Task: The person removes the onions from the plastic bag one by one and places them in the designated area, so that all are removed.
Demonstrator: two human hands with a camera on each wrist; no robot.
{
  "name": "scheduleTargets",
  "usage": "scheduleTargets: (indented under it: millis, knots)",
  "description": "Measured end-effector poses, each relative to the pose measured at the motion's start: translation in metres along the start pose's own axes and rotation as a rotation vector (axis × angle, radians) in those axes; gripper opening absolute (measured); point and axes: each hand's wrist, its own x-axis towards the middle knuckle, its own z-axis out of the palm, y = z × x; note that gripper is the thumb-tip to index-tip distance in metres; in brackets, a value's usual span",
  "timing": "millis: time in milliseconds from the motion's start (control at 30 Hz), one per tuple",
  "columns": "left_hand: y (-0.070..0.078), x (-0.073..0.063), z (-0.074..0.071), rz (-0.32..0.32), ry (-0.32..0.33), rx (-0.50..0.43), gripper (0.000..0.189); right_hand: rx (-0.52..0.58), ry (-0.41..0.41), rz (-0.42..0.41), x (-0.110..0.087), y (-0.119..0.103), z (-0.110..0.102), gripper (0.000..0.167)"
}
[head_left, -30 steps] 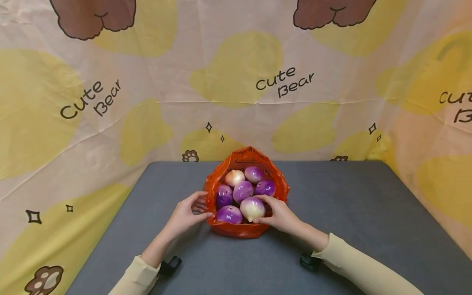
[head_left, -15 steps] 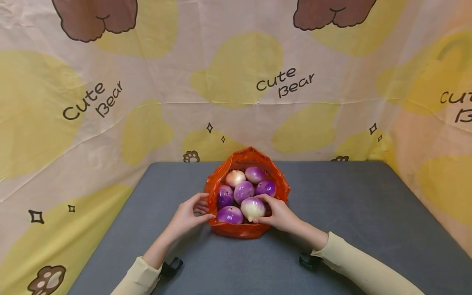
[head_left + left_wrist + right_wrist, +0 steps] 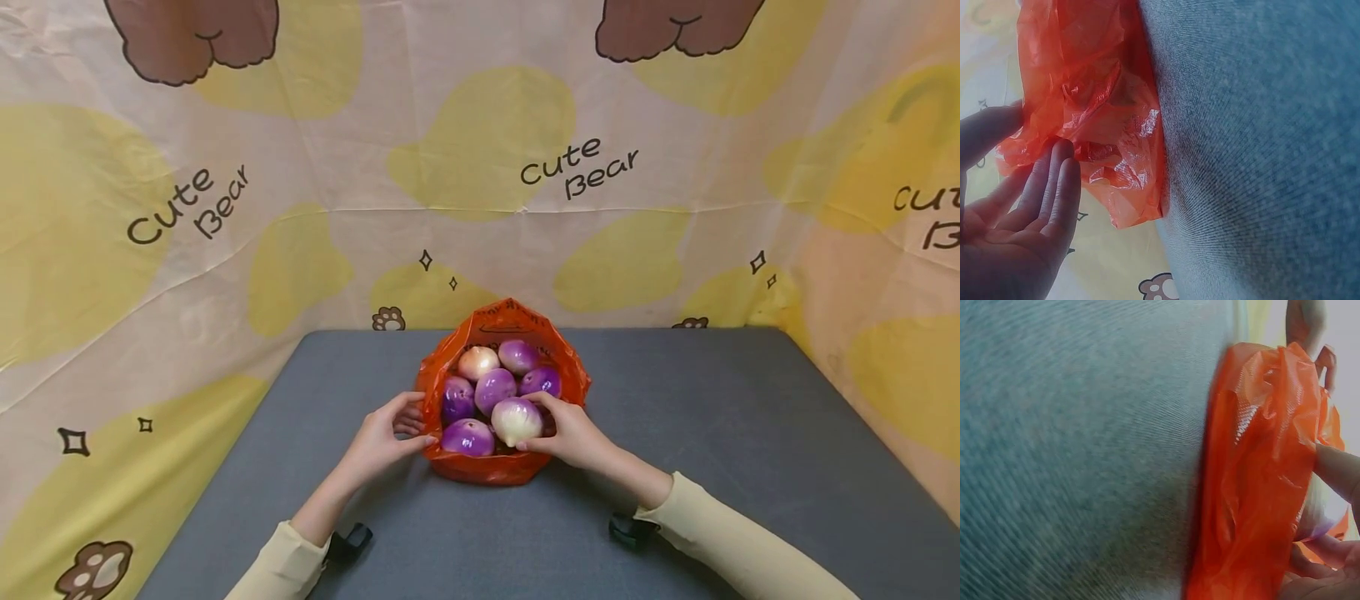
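A red plastic bag [image 3: 487, 471] stands with its mouth toward me in the head view, several glossy purple-and-white onions inside. My right hand [image 3: 573, 433] grips the front right onion [image 3: 516, 422], thumb low near its pale tip and fingers at its upper right side. A purple onion [image 3: 467, 437] lies beside it, with another onion [image 3: 495, 392] behind. At the bag's left side, my left hand [image 3: 382, 433] touches the plastic, thumb and fingers spread apart. The left wrist view shows the left hand [image 3: 1025, 231] with fairly straight fingers against the crinkled bag [image 3: 1104, 125].
The bag rests on a grey table [image 3: 675, 400]. A patterned cloth [image 3: 480, 167] hangs behind the table and along both sides. Black straps are on both wrists, below pale sleeves [image 3: 720, 525].
My right hand has shifted the gripped onion slightly up and to the right. The left hand and the bag have stayed nearly still.
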Motion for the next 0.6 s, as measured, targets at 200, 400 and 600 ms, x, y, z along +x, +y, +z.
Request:
scheduleTargets:
  millis: [200, 400, 600]
  knots:
    - [0.001, 0.001, 0.001, -0.013, 0.006, -0.015, 0.060, 0.061, 0.017, 0.032, 0.001, -0.003, -0.008, 0.065]
    - [0.002, 0.002, 0.000, -0.005, 0.007, -0.006, 0.060, 0.154, 0.026, 0.089, -0.002, -0.005, -0.015, 0.065]
    - [0.000, 0.002, 0.000, 0.006, 0.010, 0.005, 0.059, 0.177, 0.047, 0.148, -0.006, -0.007, -0.025, 0.065]
